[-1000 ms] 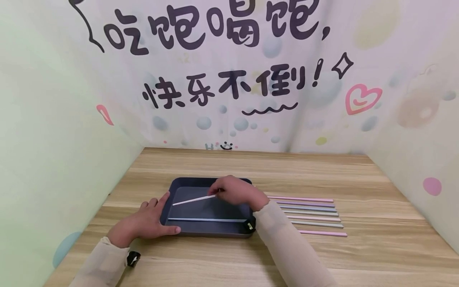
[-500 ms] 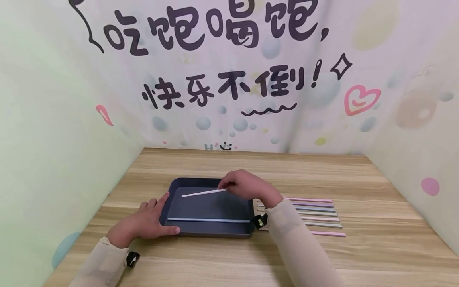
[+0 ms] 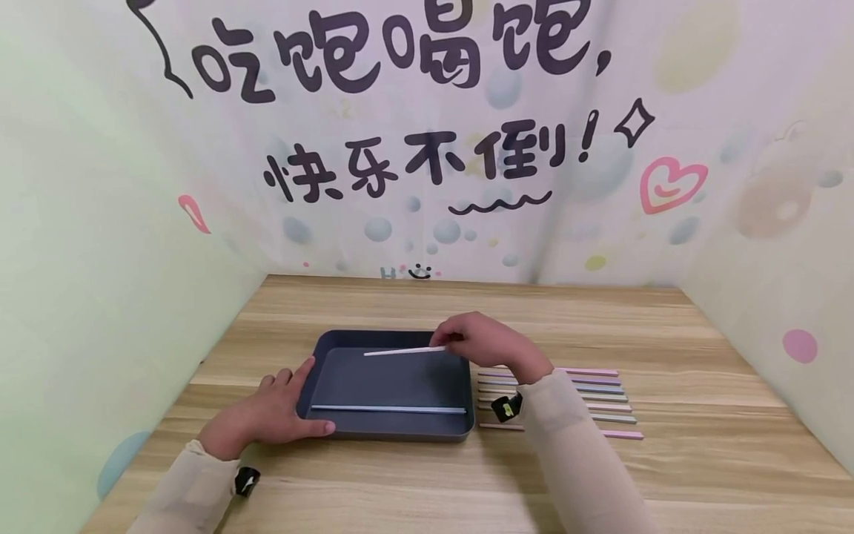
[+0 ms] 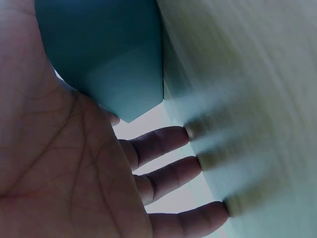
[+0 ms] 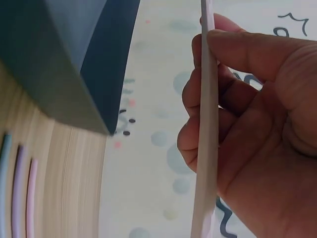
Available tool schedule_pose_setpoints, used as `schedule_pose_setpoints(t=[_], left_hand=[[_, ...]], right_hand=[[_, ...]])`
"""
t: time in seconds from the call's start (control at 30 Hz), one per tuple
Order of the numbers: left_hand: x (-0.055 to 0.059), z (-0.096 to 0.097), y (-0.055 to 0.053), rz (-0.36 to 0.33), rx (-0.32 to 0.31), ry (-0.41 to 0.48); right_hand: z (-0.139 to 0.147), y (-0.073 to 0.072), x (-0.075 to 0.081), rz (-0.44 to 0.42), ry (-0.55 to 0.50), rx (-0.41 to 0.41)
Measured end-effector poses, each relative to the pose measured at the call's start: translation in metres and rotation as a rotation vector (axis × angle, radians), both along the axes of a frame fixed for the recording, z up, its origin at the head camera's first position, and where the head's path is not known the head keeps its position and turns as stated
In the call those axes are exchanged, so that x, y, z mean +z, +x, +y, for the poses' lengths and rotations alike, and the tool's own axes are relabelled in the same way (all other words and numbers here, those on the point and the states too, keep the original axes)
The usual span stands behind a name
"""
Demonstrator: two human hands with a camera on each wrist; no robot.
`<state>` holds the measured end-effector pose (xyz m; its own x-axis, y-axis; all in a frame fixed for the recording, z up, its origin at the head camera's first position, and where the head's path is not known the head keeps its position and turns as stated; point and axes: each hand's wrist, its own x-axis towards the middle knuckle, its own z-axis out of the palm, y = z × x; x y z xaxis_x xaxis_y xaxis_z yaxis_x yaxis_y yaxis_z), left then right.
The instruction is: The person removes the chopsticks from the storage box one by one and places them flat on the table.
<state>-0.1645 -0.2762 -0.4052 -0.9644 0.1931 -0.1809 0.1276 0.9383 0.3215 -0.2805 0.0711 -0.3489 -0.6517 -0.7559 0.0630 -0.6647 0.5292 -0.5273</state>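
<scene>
My right hand [image 3: 490, 341] pinches a pale chopstick [image 3: 403, 351] between thumb and fingers, above the back right part of a dark grey tray [image 3: 387, 380]. The right wrist view shows the thumb laid against this whitish chopstick [image 5: 207, 129], curled fingers on its other side. A light blue chopstick [image 3: 387, 409] lies lengthwise in the tray near the front wall. At the tray's front left corner rests my left hand [image 3: 273, 409], thumb along the front rim. In the left wrist view its fairly straight fingers [image 4: 168, 144] touch the table beside the tray wall [image 4: 129, 84].
Right of the tray, several pastel chopsticks [image 3: 603, 407] lie in a row on the wooden table [image 3: 427, 489], partly hidden by my right forearm. A pink chopstick [image 3: 622, 434] lies nearest the front. A printed curtain [image 3: 347, 222] hangs behind the table.
My right hand has moved right and slightly back with the pale chopstick, whose left tip has swung away from the tray's left side. My left hand and the tray have stayed put.
</scene>
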Motion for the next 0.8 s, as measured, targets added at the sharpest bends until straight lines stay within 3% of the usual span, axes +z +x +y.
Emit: schedule_pose_setpoints(t=[0.33,0.8], left_hand=[[0.001,0.000,0.000,-0.006,-0.003,0.012],[0.003,0.001,0.001,-0.018,0.003,0.013]], right_hand=[[0.040,-0.011,-0.009,-0.027,-0.021,-0.054],[0.107,-0.031,-0.032,-0.147,0.011,-0.154]])
